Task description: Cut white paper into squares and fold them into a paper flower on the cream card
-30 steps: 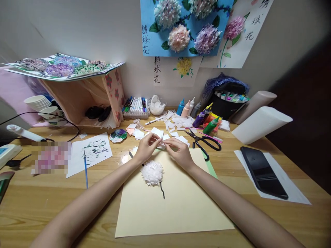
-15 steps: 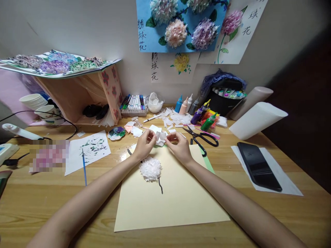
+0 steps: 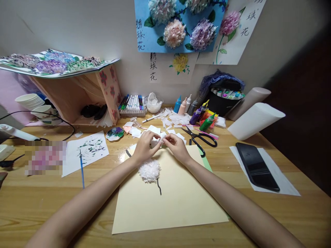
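Both hands come together over the top edge of the cream sheet (image 3: 170, 210), and there's the tissue (image 3: 162, 136), a small white piece caught right between them! Left hand (image 3: 146, 146) pinches it between thumb and fingertips; right hand (image 3: 177, 148) meets it from the other side, also in a fingertip pinch, the two nearly touching.

This looks like featherweight stuff: soft, limp, happy to crease, and likely to tear under a hard tug. An edge or a corner is the place to take it, fingertips only, pressure light. Slipping seems a small worry; crushing is the bigger one.

Now the look of it: plain white, bunched up in the grip, its exact shape lost behind the fingers. Just below the left hand sits the flower (image 3: 149, 171), a round white puff of ruffled bits on the sheet, surely just as easy to flatten. A black line (image 3: 159, 187) wiggles down from its lower edge. Beyond the hands, white scraps (image 3: 181, 119) litter the bench (image 3: 77, 217), with black scissors (image 3: 195, 135) near the right hand.
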`<state>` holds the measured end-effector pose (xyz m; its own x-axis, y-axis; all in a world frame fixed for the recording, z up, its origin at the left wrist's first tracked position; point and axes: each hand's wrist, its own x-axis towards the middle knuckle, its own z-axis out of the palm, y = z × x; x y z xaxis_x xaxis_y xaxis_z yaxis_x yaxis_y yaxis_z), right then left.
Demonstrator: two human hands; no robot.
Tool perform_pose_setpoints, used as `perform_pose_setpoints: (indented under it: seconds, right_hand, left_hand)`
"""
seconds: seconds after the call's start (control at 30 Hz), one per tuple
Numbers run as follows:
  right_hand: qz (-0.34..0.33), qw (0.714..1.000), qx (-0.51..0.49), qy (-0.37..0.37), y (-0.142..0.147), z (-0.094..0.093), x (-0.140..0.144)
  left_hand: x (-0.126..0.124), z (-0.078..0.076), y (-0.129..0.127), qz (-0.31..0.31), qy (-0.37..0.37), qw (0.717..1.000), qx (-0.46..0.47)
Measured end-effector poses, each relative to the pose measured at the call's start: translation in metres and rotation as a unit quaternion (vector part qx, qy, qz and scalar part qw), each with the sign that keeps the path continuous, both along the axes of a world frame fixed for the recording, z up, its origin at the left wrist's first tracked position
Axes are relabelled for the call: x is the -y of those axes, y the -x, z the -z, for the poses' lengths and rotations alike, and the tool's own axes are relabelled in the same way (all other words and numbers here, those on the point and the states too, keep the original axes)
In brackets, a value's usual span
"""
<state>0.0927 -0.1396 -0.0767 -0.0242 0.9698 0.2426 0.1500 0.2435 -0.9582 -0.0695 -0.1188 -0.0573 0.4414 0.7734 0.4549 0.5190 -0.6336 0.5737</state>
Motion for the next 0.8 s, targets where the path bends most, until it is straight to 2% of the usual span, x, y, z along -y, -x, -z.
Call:
perform_pose_setpoints:
  seconds: [0.2,0.4,0.57,0.8]
  right_hand:
    - [-0.033,0.999,-0.012,0.029,0.000,-0.004,0.000]
    - [-0.076,0.993,-0.052,0.070,0.000,-0.002,-0.001]
    - [-0.074,0.995,-0.025,0.063,0.000,-0.005,0.001]
    - [-0.081,0.996,-0.003,0.047,-0.001,-0.006,0.002]
  left_hand:
    - [-0.001,0.001,0.001,-0.009,0.004,1.000,0.022]
    - [0.000,0.004,0.002,-0.029,-0.037,0.999,-0.006]
    - [-0.003,0.009,0.001,-0.036,-0.054,0.998,0.017]
    - [-0.005,0.011,0.002,-0.025,-0.035,0.997,0.056]
